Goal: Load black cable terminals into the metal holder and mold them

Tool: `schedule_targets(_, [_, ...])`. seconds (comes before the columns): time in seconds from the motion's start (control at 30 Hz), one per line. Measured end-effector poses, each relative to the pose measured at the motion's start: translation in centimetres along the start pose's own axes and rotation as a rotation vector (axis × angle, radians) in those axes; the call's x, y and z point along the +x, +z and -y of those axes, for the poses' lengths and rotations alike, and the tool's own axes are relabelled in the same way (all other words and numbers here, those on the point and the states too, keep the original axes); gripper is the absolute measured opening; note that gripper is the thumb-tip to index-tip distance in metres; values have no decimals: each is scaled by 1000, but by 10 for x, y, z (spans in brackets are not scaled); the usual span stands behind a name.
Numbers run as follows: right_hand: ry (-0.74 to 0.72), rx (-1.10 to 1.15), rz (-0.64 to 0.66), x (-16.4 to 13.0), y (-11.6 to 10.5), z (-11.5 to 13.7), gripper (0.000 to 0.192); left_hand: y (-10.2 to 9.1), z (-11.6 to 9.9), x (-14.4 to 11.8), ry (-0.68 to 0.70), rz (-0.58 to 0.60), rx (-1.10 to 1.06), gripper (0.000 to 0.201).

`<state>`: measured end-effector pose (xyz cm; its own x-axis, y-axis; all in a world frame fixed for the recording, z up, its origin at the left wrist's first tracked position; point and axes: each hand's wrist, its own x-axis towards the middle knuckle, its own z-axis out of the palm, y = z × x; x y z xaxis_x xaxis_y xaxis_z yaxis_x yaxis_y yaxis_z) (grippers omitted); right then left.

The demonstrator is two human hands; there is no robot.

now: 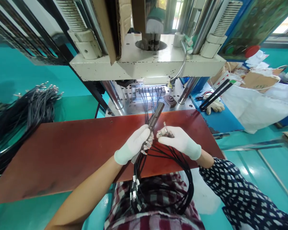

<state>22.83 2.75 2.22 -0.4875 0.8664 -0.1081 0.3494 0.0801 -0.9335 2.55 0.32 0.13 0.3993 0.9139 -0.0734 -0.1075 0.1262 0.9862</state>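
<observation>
My left hand, in a white glove, is closed around a long, narrow dark metal bar tilted up to the right. Small metal cable ends stick out along the bar beside my fingers. Close by on the right, my gloved right hand pinches several black cables by their metal connectors. These cables loop down into a coil on my lap, where more silvery ends hang. Behind the bar, thin cables run to a metal mould in the press.
A red-brown board spans the front of the press. At the left lies a big pile of black cables. On the right are a work glove on a blue surface, a white sack and a red button.
</observation>
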Motion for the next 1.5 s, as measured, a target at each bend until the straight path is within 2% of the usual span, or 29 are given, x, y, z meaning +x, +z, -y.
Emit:
schedule_targets(0.13, [4, -57, -78, -1, 8, 2, 34, -3, 5, 2, 5, 42, -18, 39])
schedule_targets(0.33, [-66, -187, 40, 1, 4, 9, 43, -6, 6, 4, -3, 82, 31, 42])
schedule_targets(0.43, [-58, -74, 116, 4, 1, 6, 40, -7, 5, 4, -4, 87, 63, 43])
schedule_targets(0.57, [69, 154, 233, 11, 1, 0, 32, -11, 5, 4, 33, 120, 139, 41])
schedule_targets(0.67, [81, 213, 274, 14, 2, -4, 32, -13, 3, 3, 35, 153, 210, 40])
schedule_targets(0.77, [59, 202, 298, 15, 4, -6, 32, -13, 1, 2, 48, 132, 337, 38])
schedule_targets(0.9, [57, 134, 243, 11, 8, -5, 27, -11, 4, 2, 75, 89, 548, 32])
schedule_targets(0.97, [48, 108, 200, 6, 11, -2, 30, -9, 5, 1, 75, 83, 559, 32])
schedule_targets(1.03, [32, 57, 91, 1, 14, 1, 30, -7, 4, 1, 68, 62, 502, 34])
schedule_targets(1.1, [33, 20, -80, -5, 16, 3, 23, -6, 3, 0, 59, 43, 406, 36])
schedule_targets(1.2, [7, 106, -245, -10, 18, 5, 18, -7, 1, 0, 50, 55, 264, 37])
schedule_targets(1.33, [-76, 238, -233, -8, 13, 4, 31, -7, 1, 2, 45, 75, 152, 38])
schedule_targets(1.5, [24, 372, -105, -3, 0, -5, 34, -7, 3, 2, 13, 80, 59, 39])
